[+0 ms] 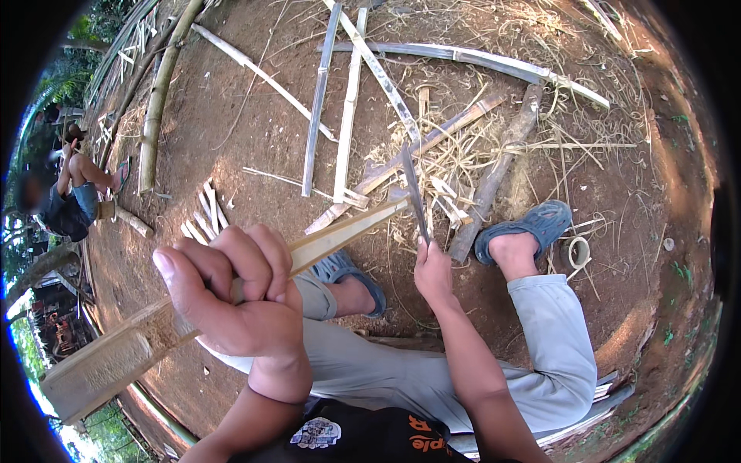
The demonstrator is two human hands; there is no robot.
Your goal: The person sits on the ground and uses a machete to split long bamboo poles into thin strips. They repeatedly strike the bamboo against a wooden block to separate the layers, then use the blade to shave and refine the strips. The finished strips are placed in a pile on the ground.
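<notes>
A long split bamboo strip (112, 359) runs slantwise from the lower left toward the middle, its broad end nearest me. My left hand (239, 289) is wrapped round it partway along, thumb uppermost. In my right hand (434, 270) is a long dark-bladed knife (414, 193), the blade pointing away from me. The blade lies at the strip's narrow far end, which looks pale and freshly cut. The knife's handle is mostly hidden in my fist. Below the blade, pale bamboo offcuts (448, 197) lie on the ground.
Curly shavings (471, 154), a dark log (505, 174) and several bamboo slats (320, 100) cover the dirt ahead. My sandalled feet (525, 228) flank the work. A cut bamboo ring (575, 252) lies at right. Another person (69, 185) sits far left, beyond a pole (164, 92).
</notes>
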